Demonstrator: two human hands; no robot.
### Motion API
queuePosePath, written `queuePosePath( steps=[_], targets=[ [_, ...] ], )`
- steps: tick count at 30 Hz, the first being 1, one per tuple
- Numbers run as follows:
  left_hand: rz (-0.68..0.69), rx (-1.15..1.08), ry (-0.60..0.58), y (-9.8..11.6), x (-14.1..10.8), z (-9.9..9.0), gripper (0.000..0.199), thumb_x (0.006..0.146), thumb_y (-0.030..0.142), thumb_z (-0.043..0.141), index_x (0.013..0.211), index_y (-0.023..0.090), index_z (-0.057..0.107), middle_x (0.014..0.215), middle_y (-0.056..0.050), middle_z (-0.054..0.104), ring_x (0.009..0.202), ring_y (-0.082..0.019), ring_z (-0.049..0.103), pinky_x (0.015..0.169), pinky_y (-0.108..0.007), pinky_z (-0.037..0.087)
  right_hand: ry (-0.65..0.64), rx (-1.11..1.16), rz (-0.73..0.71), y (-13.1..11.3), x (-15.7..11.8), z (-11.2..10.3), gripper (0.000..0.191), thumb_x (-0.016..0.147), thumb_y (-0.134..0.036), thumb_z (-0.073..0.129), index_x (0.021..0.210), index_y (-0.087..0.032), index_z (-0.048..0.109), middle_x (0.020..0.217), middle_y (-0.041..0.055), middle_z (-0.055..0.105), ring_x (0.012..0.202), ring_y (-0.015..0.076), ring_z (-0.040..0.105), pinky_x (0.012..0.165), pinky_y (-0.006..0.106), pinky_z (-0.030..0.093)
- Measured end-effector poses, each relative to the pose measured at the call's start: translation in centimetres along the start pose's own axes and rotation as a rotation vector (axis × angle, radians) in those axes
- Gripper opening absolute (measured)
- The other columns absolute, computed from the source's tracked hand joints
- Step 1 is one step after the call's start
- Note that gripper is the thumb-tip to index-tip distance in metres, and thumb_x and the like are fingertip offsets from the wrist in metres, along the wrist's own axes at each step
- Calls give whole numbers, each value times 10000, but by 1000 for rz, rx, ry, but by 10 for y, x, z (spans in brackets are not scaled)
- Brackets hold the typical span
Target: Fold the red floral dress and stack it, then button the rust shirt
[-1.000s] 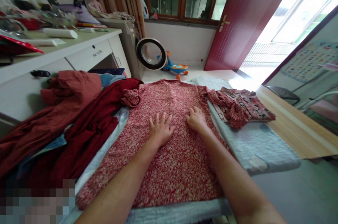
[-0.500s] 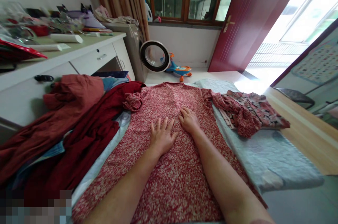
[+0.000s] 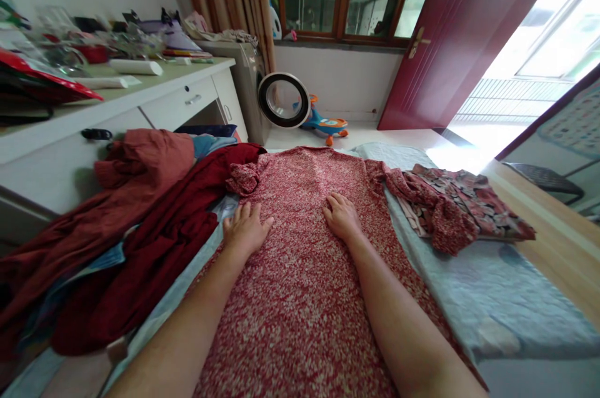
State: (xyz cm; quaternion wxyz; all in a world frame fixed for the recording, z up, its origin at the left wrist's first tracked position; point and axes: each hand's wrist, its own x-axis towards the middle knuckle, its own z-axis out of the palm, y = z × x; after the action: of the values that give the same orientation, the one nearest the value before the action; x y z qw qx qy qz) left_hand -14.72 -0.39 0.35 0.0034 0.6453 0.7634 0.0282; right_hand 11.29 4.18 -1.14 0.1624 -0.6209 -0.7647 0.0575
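Note:
A red-and-cream patterned shirt [image 3: 300, 285] lies spread flat in front of me, its collar at the far end. My left hand [image 3: 246, 229] rests on the shirt's left edge, fingers spread and holding nothing. Flat on the middle of the cloth, just right of centre, is my right hand [image 3: 342, 215], its fingers stretched forward and somewhat bent. The shirt's right sleeve reaches over a folded floral garment [image 3: 487, 201]. Beneath the shirt is a pale blue quilted pad [image 3: 515, 298].
Dark red clothing [image 3: 154, 254] and a rust-coloured garment [image 3: 140, 167] are heaped at left, beside a white cabinet [image 3: 187, 98]. Beyond are a washing machine door [image 3: 284, 100] standing open, a blue-and-orange toy [image 3: 328, 123] and a red door [image 3: 440, 42]. A wooden surface [image 3: 553, 217] extends at right.
My left hand has slid left from the shirt's middle to its left edge. My right hand stays at nearly the same spot on the cloth. The view has shifted slightly left.

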Motion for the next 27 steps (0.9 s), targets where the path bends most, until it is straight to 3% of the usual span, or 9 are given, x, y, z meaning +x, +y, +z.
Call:
queuePosePath(
  steps=[2,4,7,10,15,21,27],
  targets=[
    [-29,-15,97,15,3,-8,567,938,503,379,1381,169,500,1489,-167,444,1394,-345,347,1078,-564,314,1,-1,1,0,0,1,441,958,-367,447,1329,-162,567,1447,105,495,1336,241,414,1125,367,281],
    [80,-48,170,40,7,-11,522,946,442,389,1383,176,495,1506,-142,431,1418,-315,314,1116,-538,275,8,-1,-3,1,0,1,453,960,-369,442,1341,-152,558,1449,106,494,1340,244,409,1129,368,278],
    [259,-110,142,79,12,-5,527,960,443,369,1424,209,455,1543,-109,388,1434,-277,301,1164,-511,205,14,3,-5,2,0,2,459,963,-371,431,1350,-153,549,1455,105,489,1351,238,398,1132,368,274],
    [323,-135,83,99,15,11,578,953,523,355,1446,228,429,1559,-99,364,1440,-280,292,1165,-527,195,10,6,-3,2,0,2,456,961,-373,430,1344,-159,555,1459,99,487,1347,235,405,1127,363,280],
    [338,-109,82,99,14,28,604,952,553,328,1457,231,412,1564,-99,354,1439,-282,284,1155,-548,198,-13,-11,41,0,-1,-1,474,958,-405,430,1367,-189,536,1490,92,451,1375,237,374,1138,358,250],
    [329,-109,96,99,12,27,616,949,567,320,1457,232,413,1559,-103,361,1432,-287,289,1160,-537,181,-46,-66,283,6,-2,-10,636,897,-607,467,1415,-238,492,1554,150,330,1432,354,259,1129,497,197],
    [324,-144,62,100,12,23,644,943,583,316,1462,216,417,1566,-118,345,1433,-308,286,1152,-561,181,39,-94,420,26,-1,-12,584,912,-553,459,1370,-196,528,1516,191,369,1400,369,298,1101,522,224]
  ],
)
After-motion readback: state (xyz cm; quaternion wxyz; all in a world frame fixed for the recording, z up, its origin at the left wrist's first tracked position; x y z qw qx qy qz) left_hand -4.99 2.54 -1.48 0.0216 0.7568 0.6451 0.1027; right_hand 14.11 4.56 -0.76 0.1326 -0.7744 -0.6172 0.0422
